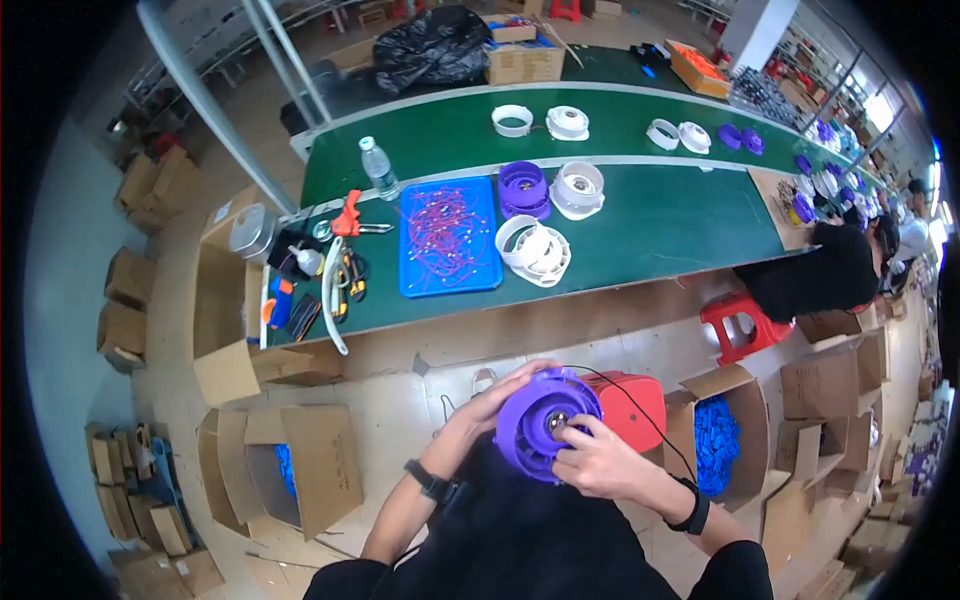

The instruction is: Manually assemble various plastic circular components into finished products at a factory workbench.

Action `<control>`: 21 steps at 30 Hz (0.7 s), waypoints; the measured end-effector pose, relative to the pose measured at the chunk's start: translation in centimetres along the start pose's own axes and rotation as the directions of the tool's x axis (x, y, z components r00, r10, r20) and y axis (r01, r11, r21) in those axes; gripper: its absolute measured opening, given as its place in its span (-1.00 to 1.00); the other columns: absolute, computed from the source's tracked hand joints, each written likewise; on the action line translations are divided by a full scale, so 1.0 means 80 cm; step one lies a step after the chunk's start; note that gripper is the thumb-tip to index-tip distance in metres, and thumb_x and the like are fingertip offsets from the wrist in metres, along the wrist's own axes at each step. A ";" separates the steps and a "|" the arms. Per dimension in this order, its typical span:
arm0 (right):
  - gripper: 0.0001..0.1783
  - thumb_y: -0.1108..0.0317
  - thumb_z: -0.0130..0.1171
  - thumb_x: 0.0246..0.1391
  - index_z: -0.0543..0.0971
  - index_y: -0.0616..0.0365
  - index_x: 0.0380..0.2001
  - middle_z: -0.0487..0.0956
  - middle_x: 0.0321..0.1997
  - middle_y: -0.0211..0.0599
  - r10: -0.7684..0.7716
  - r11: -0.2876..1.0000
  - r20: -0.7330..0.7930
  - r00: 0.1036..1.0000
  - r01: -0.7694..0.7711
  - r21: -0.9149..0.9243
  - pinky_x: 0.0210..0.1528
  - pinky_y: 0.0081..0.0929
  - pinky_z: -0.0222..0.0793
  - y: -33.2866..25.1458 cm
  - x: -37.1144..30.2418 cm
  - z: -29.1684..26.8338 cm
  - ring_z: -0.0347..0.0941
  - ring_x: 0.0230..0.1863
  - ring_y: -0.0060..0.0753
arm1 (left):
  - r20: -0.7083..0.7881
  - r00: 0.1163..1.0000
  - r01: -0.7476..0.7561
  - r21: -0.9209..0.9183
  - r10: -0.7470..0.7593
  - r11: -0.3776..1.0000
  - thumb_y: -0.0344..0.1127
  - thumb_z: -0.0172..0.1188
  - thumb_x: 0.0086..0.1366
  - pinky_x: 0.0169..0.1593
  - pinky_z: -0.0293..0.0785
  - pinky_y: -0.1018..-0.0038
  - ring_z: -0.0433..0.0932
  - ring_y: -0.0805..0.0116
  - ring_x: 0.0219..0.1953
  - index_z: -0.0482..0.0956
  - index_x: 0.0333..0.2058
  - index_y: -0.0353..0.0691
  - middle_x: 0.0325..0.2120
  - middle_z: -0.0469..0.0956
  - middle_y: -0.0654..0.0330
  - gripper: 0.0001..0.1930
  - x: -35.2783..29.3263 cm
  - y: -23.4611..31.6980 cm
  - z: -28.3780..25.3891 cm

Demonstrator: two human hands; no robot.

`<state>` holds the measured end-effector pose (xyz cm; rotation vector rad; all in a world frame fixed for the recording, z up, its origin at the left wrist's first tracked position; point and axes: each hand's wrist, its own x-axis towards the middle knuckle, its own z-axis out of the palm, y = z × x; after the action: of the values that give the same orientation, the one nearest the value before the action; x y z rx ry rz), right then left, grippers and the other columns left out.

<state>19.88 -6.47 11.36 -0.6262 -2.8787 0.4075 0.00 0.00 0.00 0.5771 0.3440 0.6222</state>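
A round purple plastic housing (520, 462) with ring-shaped walls rests tilted against my lap. My left hand (507, 393) is wrapped over its upper left rim and grips it. The fingers of my right hand (602, 462) are pinched at a small shiny metal part (557, 422) in the middle of the housing. My fingertips cover some of that metal part, so its exact shape is hidden. Both wrists wear dark bands.
Ahead, a green workbench (660, 225) carries a blue tray (408, 240) of thin red wires, another purple housing (522, 182), white housings (577, 188), pliers (352, 275) and a bottle (378, 168). A red stool (630, 408) and a carton of blue pieces (716, 440) stand to the right.
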 end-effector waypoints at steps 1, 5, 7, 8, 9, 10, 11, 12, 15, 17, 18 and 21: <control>-0.81 0.30 0.21 -0.38 0.53 0.05 -0.55 0.48 -0.46 -0.45 0.041 0.999 -0.002 0.999 -0.041 -0.002 0.05 -0.17 0.24 -0.002 -0.003 -0.007 0.37 -0.07 -0.31 | 0.003 1.000 0.031 -0.022 -0.031 0.999 0.14 0.17 0.16 0.27 0.16 0.34 0.23 0.30 0.21 0.11 0.21 -0.23 0.15 0.24 0.11 -0.20 0.012 -0.009 -0.001; -0.87 0.35 0.13 -0.32 0.46 0.04 -0.57 0.46 -0.48 -0.46 0.157 0.984 -0.233 0.960 -0.172 -0.046 -0.03 -0.24 0.31 0.090 0.056 -0.054 0.40 -0.12 -0.32 | 0.128 0.990 0.062 -0.038 -0.057 0.997 -0.03 0.16 0.22 0.18 0.29 0.38 0.32 0.32 0.13 0.18 0.14 -0.26 0.07 0.30 0.13 -0.36 0.126 0.083 -0.065; -0.76 0.37 0.18 -0.43 0.50 0.04 -0.50 0.46 -0.49 -0.46 0.301 0.936 -0.348 0.888 -0.345 -0.071 -0.12 -0.27 0.33 0.111 0.036 -0.080 0.45 -0.20 -0.33 | 0.174 0.981 0.097 -0.052 -0.086 0.994 -0.19 0.12 0.24 0.12 0.36 0.42 0.36 0.34 0.09 0.19 0.15 -0.25 0.07 0.30 0.12 -0.44 0.171 0.108 -0.069; -0.76 0.47 0.21 -0.44 0.54 0.06 -0.51 0.50 -0.50 -0.42 0.387 0.879 -0.467 0.795 -0.471 -0.073 -0.19 -0.26 0.38 0.119 0.016 -0.080 0.49 -0.28 -0.28 | 0.071 0.994 0.088 -0.005 -0.088 0.996 -0.24 0.11 0.22 0.08 0.40 0.43 0.37 0.35 0.07 0.19 0.14 -0.24 0.06 0.30 0.12 -0.45 0.193 0.113 -0.071; -0.78 0.58 0.19 -0.39 0.56 0.12 -0.52 0.55 -0.48 -0.31 0.465 0.830 -0.683 0.563 -0.546 0.116 -0.25 -0.24 0.42 0.123 0.022 -0.087 0.52 -0.35 -0.20 | -0.030 0.995 0.093 0.055 -0.092 0.994 -0.29 0.10 0.20 0.04 0.43 0.45 0.39 0.36 0.05 0.20 0.14 -0.23 0.05 0.31 0.12 -0.46 0.212 0.114 -0.076; -0.77 0.64 0.19 -0.30 0.57 0.21 -0.43 0.59 -0.40 -0.23 0.496 0.767 -0.714 0.495 -0.636 0.092 -0.27 -0.29 0.43 0.128 0.003 -0.098 0.53 -0.39 -0.16 | -0.167 0.984 0.099 0.203 -0.065 0.974 -0.33 0.10 0.16 0.02 0.45 0.46 0.41 0.37 0.01 0.22 0.12 -0.21 0.01 0.35 0.11 -0.47 0.231 0.110 -0.092; -0.89 0.51 0.15 -0.01 0.54 0.27 -0.35 0.59 -0.41 -0.25 0.628 0.644 -0.746 0.220 -0.684 0.341 -0.29 -0.44 0.42 0.130 0.001 -0.106 0.53 -0.37 -0.35 | -0.159 0.984 0.108 0.200 -0.076 0.974 -0.33 0.10 0.16 0.02 0.45 0.46 0.41 0.37 0.01 0.22 0.12 -0.21 0.01 0.35 0.11 -0.47 0.251 0.106 -0.110; -0.89 0.49 0.12 0.05 0.53 0.28 -0.33 0.58 -0.43 -0.27 0.699 0.513 -0.714 0.032 -0.718 0.470 -0.31 -0.48 0.40 0.140 -0.007 -0.108 0.51 -0.39 -0.44 | -0.297 0.954 0.124 0.233 -0.051 0.964 -0.34 0.10 0.15 0.01 0.45 0.46 0.42 0.37 -0.01 0.24 0.11 -0.20 -0.01 0.36 0.12 -0.48 0.275 0.096 -0.120; -0.87 0.45 0.02 0.17 0.50 0.29 -0.30 0.55 -0.45 -0.33 0.862 0.279 -0.494 -0.114 -0.707 0.650 -0.39 -0.58 0.35 0.190 -0.037 -0.111 0.44 -0.44 -0.65 | -0.494 0.862 0.072 0.338 0.112 0.939 -0.37 0.13 0.13 0.00 0.43 0.46 0.42 0.33 -0.03 0.27 0.09 -0.19 -0.04 0.37 0.11 -0.49 0.348 0.068 -0.154; -0.85 0.43 0.06 0.16 0.46 0.33 -0.30 0.55 -0.48 -0.30 0.939 0.230 -0.333 -0.085 -0.564 0.793 -0.42 -0.58 0.37 0.229 -0.055 -0.075 0.47 -0.47 -0.59 | -0.534 0.829 0.064 0.385 0.166 0.921 -0.34 0.20 0.08 0.04 0.37 0.45 0.39 0.32 0.00 0.27 0.08 -0.19 -0.04 0.38 0.10 -0.45 0.390 0.066 -0.163; -0.83 0.41 0.08 0.14 0.45 0.34 -0.30 0.55 -0.49 -0.23 0.958 0.220 -0.286 -0.007 -0.624 0.750 -0.44 -0.52 0.38 0.249 -0.056 -0.068 0.50 -0.48 -0.49 | -0.545 0.823 0.067 0.372 0.159 0.926 -0.32 0.20 0.10 0.06 0.35 0.45 0.37 0.29 0.02 0.25 0.12 -0.20 -0.01 0.36 0.08 -0.42 0.409 0.066 -0.172; -0.76 0.33 0.14 0.08 0.44 0.29 -0.26 0.53 -0.56 -0.09 0.949 0.313 -0.217 0.228 -0.752 0.580 -0.48 -0.35 0.39 0.321 -0.065 -0.042 0.51 -0.54 -0.18 | -0.591 0.779 0.028 0.366 0.210 0.930 -0.30 0.17 0.13 0.11 0.30 0.45 0.35 0.29 0.06 0.23 0.14 -0.19 0.02 0.34 0.08 -0.42 0.460 0.070 -0.200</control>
<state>35.08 14.55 6.37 -1.9217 -1.5232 0.7119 18.19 33.36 -14.06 0.7296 1.0854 0.8515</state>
